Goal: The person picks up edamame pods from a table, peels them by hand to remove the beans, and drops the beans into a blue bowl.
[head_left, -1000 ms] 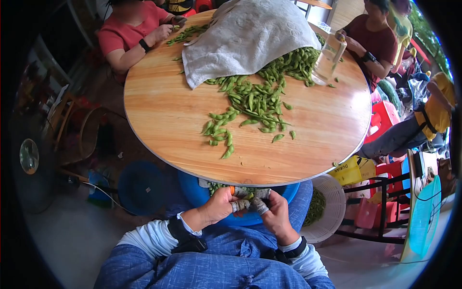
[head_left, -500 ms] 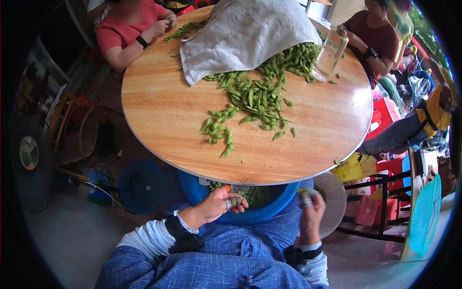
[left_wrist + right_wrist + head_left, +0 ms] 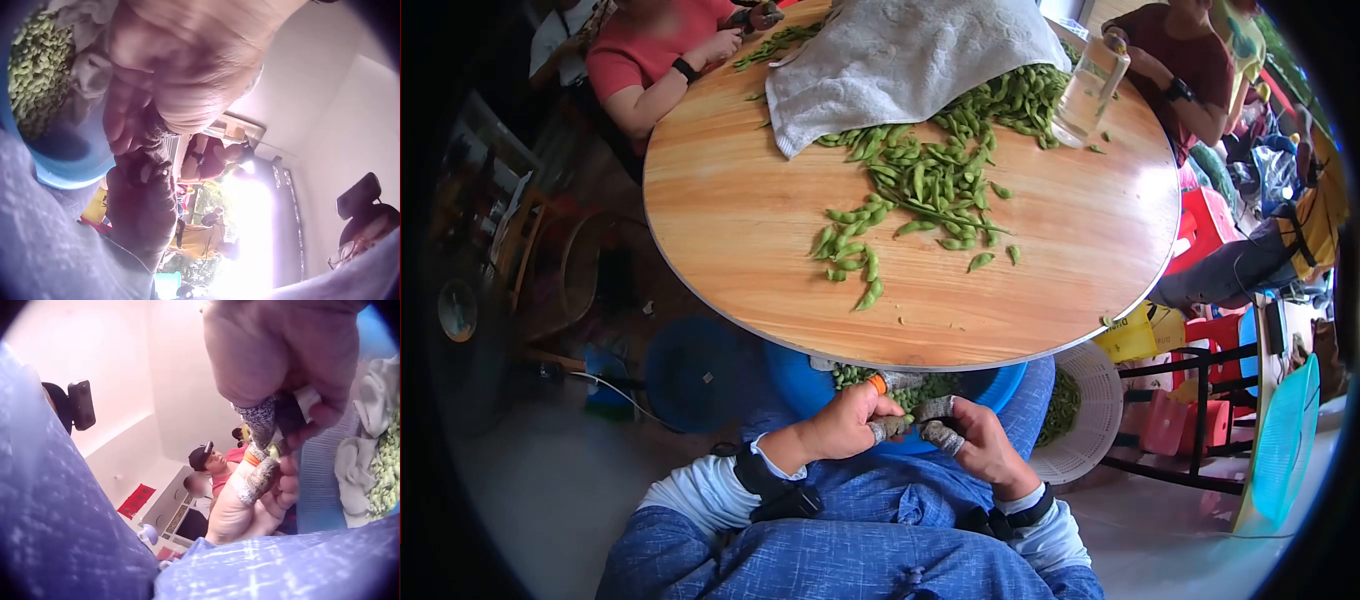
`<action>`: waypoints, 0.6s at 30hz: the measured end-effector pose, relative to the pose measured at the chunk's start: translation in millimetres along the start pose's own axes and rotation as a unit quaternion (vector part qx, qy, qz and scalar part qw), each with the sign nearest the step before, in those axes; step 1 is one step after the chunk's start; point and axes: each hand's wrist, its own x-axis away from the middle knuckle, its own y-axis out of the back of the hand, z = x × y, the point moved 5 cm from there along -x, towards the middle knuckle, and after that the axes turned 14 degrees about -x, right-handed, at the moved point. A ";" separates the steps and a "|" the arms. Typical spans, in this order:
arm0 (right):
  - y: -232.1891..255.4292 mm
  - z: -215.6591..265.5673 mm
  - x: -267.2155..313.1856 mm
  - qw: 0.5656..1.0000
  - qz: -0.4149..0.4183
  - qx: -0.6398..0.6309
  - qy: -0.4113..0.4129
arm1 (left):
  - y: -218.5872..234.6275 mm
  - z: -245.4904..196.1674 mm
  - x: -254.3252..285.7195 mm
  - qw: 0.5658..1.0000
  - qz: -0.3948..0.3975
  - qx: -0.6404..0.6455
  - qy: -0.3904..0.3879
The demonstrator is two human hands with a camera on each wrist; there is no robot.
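Note:
Over a blue basin (image 3: 1004, 394), my left hand (image 3: 842, 420) pinches a small green soybean pod (image 3: 908, 420) between thumb and finger. My right hand (image 3: 985, 446) meets it from the other side, its thumb and finger pinched at the pod. Grey cloth covers wrap the thumb and a finger on each hand, and an orange band rings a left finger. In the right wrist view, a bit of the pod (image 3: 274, 451) shows between the touching fingertips; the rest is hidden. Shelled beans (image 3: 39, 75) and a pale cloth (image 3: 94, 78) lie in the basin.
The round wooden table (image 3: 780, 270) stands just beyond my hands. It bears loose soybean pods (image 3: 930, 180), a grey towel (image 3: 900, 70) over the heap and a clear container (image 3: 1090, 92). A white basket (image 3: 1106, 410) of green pieces is right of my knees. Two people sit across.
My right hand swung right toward the white basket with something green, then came back to meet the left hand. My left hand stayed over the basin.

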 end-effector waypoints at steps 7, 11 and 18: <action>8.6 -13.6 0.3 0.999 -0.012 0.047 -0.020 | -1.5 -1.6 -2.9 0.994 0.079 -0.068 0.016; 9.3 -13.7 0.1 0.998 0.001 -0.042 -0.040 | -7.9 1.4 -5.6 0.994 0.105 0.024 0.008; 16.4 -35.2 -10.3 0.992 -0.015 -0.114 -0.061 | -7.7 13.8 -4.8 0.985 0.061 0.157 0.031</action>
